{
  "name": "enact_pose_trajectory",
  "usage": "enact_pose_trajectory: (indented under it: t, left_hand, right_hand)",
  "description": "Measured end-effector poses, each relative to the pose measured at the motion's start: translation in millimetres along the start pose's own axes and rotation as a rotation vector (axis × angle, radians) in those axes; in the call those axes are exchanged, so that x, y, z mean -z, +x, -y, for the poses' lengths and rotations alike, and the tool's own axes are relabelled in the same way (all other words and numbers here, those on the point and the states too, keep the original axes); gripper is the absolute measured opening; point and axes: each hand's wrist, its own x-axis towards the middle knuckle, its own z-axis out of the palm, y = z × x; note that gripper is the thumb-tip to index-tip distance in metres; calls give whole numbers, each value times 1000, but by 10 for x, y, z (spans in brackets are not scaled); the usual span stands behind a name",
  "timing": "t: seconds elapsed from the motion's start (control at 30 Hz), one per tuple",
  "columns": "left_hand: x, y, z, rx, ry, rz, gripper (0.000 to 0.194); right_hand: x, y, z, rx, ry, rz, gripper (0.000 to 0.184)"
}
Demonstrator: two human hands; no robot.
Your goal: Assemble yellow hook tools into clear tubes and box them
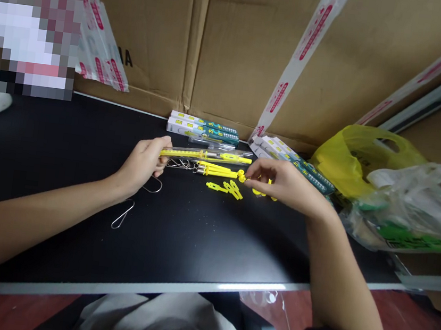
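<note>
My left hand (145, 164) is closed round one end of a spring scale (205, 155), a clear tube with a yellow graduated strip and a yellow part inside. It lies nearly level, pointing right above the black table. My right hand (278, 182) pinches at a small yellow cap (241, 175), its fingertips partly hiding it. Yellow rods with springs (220, 170) lie under the tube. Several flat yellow tabs (233, 189) are in front of them. More yellow caps (259, 192) sit half hidden beneath my right hand. Wire hooks (180, 164) are bunched beside my left hand.
A loose wire hook (122, 215) lies on the black table (202, 248). Clear tubes (212, 143) and printed boxes (203, 128) are behind the parts. More boxes (293, 160), a yellow bag (366, 156) and a clear bag (403, 209) stand right. Cardboard (239, 44) walls the back.
</note>
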Motion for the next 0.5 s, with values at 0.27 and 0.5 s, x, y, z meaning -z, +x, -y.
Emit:
enact_pose_trajectory:
  t: [0.27,0.5]
  left_hand:
    - [-8,34,-49,69,-66,-30,33]
    - [4,44,-29,55,-52,-7,34]
  right_hand:
    - [-156,95,-13,-29,564,-196,29]
    - [-165,105,9,-47,654,-242,31]
